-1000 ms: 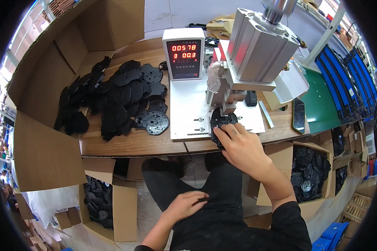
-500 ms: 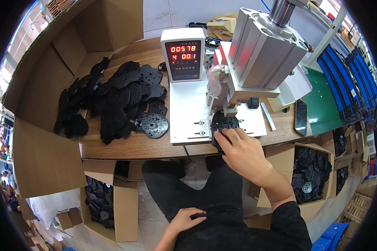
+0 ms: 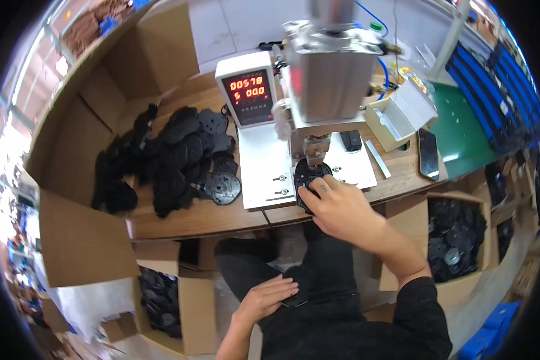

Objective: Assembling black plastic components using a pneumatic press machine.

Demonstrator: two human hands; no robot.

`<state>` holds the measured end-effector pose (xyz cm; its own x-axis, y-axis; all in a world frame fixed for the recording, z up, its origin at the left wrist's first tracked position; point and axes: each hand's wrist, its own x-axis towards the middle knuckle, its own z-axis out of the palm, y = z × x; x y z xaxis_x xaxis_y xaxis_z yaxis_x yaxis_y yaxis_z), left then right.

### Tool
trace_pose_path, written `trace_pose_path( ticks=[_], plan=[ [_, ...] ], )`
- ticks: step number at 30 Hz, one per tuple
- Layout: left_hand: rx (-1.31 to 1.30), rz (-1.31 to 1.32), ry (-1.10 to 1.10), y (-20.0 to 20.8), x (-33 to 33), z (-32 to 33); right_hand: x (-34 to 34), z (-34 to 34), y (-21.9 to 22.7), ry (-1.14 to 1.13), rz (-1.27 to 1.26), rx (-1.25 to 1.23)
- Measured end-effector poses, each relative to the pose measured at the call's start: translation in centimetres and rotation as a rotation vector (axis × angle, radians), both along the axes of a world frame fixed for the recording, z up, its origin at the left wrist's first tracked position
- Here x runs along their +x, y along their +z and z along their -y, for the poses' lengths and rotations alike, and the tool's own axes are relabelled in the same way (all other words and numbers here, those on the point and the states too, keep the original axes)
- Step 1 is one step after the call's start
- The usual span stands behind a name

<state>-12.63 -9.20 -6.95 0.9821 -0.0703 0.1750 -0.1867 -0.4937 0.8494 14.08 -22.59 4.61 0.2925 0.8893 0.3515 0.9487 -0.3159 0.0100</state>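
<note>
My right hand reaches to the front of a bench press, its fingers closed on the near part of a black plastic plate. The plate lies under the press's metal tool head, and its near end reaches the front edge of the white base. Part of the plate is hidden by my fingers. My left hand rests on my lap, fingers stretched out flat over dark clothing; its thumb is hard to see. A white control box with red lit digits stands left of the press.
Black plates lie heaped on the wooden table, beside a large open carton. Cartons of plates stand below at left and right. Right of the press are a metal strip, a small box and a phone.
The whole view has shifted and tilted with my head. The control box's lower digits have changed. The fingers of my left hand have straightened; my right hand stays at the plate.
</note>
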Motion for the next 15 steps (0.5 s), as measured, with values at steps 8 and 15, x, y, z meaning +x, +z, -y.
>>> trace_pose_path(
  ticks=[8, 15],
  plan=[
    [0.508, 0.610, -0.070, 9.7, 10.0, -4.0, 1.2, 1.8, -0.9, 0.015, -0.071, 0.096],
    [0.603, 0.709, -0.080, 9.2, 14.7, -5.1, 1.3, 14.2, -2.2, -0.416, -0.410, 0.693]
  ],
)
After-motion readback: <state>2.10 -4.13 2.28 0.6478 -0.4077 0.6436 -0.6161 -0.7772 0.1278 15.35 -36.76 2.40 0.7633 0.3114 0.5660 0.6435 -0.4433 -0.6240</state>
